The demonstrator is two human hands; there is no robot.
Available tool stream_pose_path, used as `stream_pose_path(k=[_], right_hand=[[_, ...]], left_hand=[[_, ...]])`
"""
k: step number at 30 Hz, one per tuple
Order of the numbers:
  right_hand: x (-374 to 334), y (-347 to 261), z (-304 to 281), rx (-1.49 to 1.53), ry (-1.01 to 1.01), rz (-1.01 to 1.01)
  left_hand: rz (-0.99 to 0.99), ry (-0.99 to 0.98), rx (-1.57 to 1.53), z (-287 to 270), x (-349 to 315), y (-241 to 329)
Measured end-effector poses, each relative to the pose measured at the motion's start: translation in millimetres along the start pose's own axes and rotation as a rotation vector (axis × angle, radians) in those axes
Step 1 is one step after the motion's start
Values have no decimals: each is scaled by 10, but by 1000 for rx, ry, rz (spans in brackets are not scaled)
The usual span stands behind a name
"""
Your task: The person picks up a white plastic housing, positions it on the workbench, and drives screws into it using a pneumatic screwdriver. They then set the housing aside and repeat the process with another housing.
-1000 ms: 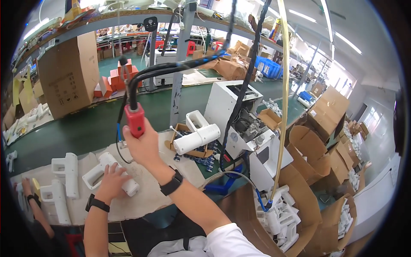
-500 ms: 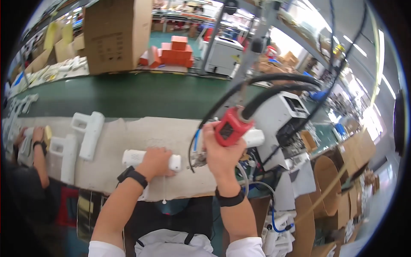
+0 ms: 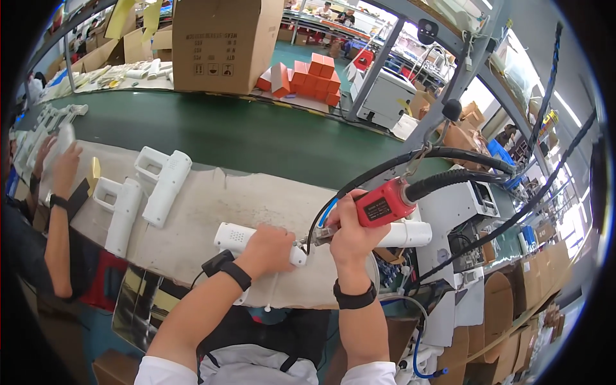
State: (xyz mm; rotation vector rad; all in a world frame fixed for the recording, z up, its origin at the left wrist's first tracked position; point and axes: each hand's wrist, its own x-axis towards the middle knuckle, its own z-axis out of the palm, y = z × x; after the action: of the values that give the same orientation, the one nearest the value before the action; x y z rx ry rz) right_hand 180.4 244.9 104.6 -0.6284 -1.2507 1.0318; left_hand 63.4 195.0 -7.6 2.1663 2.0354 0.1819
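My left hand (image 3: 271, 248) is wrapped over a white plastic housing (image 3: 232, 236) with a dotted patch of small holes, pressing it on the cardboard-covered bench. A thin white cord with a small knob hangs from it over the bench edge. My right hand (image 3: 357, 242) grips a red power screwdriver (image 3: 386, 203), which hangs from a metal hook with black hoses behind it. Its metal nose (image 3: 321, 236) points left and its tip is at the housing's right end, beside my left fingers. Whether tip and housing touch, I cannot tell.
Two white handled housings (image 3: 168, 187) lie to the left; another white cylindrical piece (image 3: 410, 234) sits behind the screwdriver. A co-worker's hands (image 3: 64, 168) hold a white part at far left. A green conveyor belt (image 3: 224, 138) runs behind the bench, with a large carton (image 3: 224, 48) beyond.
The screwdriver has come left relative to the housing, its tip now at the housing's right end. My head view has shifted and tilted. The co-worker's hands have lifted a white part.
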Motion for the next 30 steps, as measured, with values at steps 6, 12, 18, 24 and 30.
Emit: stream_pose_path(k=[6,12,18,24,30], right_hand=[[-14,346,31,-39,-22,-15],[-51,467,-17,-94,-66,-104],[-51,-447,-26,-9,-18,-72],[-143,-186,-38,-75,-39,-37],[-231,204,-55,-47,-60,8]], left_hand=[[-7,-81,-16,10,25,-9],[-1,-36,-47,10,-5,-8],[-59,62,-101,188,67,-48],[-59,96,-128,235,63,-70],[-55,35,-107,100,20,-50]])
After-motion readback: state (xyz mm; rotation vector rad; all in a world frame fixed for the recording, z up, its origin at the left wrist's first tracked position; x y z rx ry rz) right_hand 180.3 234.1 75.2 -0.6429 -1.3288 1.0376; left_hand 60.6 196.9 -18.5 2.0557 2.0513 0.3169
